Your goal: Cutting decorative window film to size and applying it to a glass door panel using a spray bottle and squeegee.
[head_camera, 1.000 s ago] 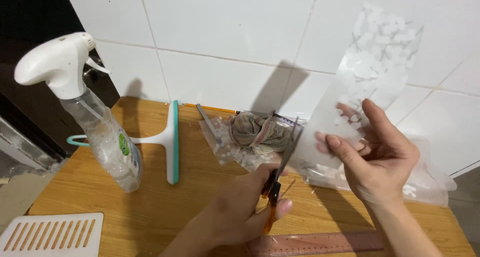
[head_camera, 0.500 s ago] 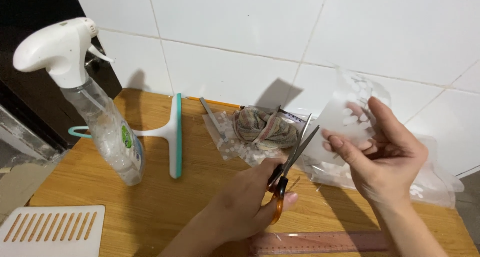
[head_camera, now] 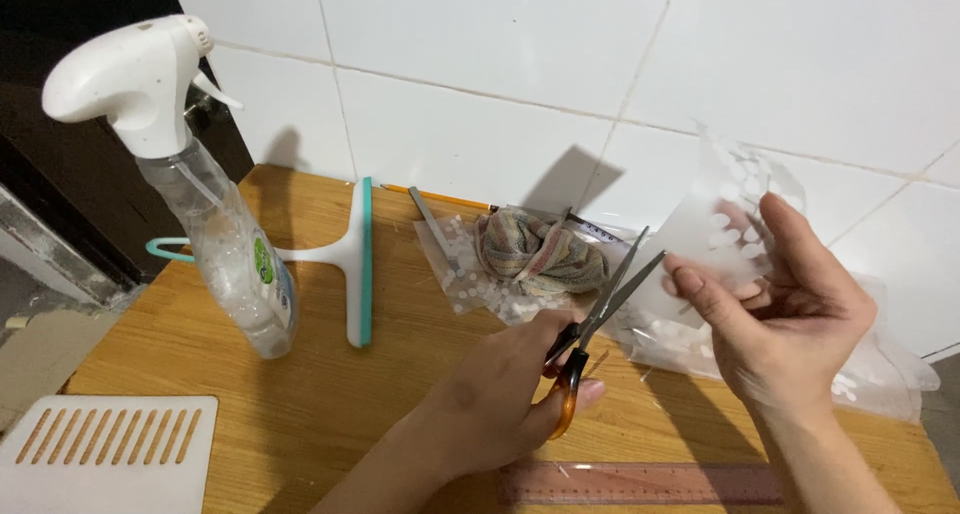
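White tiled wall behind, wooden table (head_camera: 330,394) below. Our left hand (head_camera: 500,399) grips orange-handled scissors (head_camera: 590,324), blades parted at a dotted clear plastic sheet (head_camera: 725,214) pinched in our right hand (head_camera: 790,309). Spray bottle (head_camera: 215,224), squeegee (head_camera: 345,259), rag (head_camera: 535,254), ruler (head_camera: 640,484) nearby.

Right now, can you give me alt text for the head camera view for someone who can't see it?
A left hand holds orange-handled scissors, blades open toward a translucent dotted film sheet held up by the right hand. On the wooden table sit a spray bottle, a teal-edged squeegee, a bunched cloth and a clear ruler.
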